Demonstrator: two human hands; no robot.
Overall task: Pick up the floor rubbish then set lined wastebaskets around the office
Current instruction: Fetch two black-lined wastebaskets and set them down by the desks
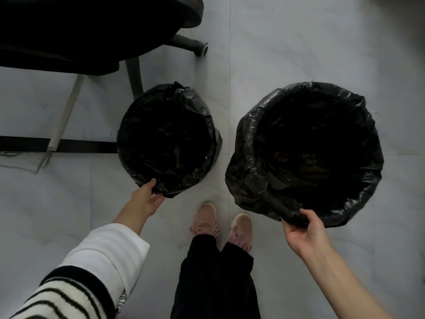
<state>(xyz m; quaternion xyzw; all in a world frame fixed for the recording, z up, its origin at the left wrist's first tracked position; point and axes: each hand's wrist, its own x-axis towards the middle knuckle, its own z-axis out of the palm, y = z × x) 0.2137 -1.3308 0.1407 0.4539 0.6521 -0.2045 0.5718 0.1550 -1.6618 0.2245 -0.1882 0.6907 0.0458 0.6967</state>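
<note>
Two lined wastebaskets [167,139] [305,155], interiors too dark, fingers [296,221] partly hidden

Two lined wastebaskets [167,139] [305,155], two hands [146,201] [303,231], two shoes [205,218] [241,229], one office chair [92,31]

Two round wastebaskets, each lined with crinkled black plastic folded over the rim, sit side by side: the smaller wastebasket [166,140] left, the larger wastebasket [305,155] right.
</note>
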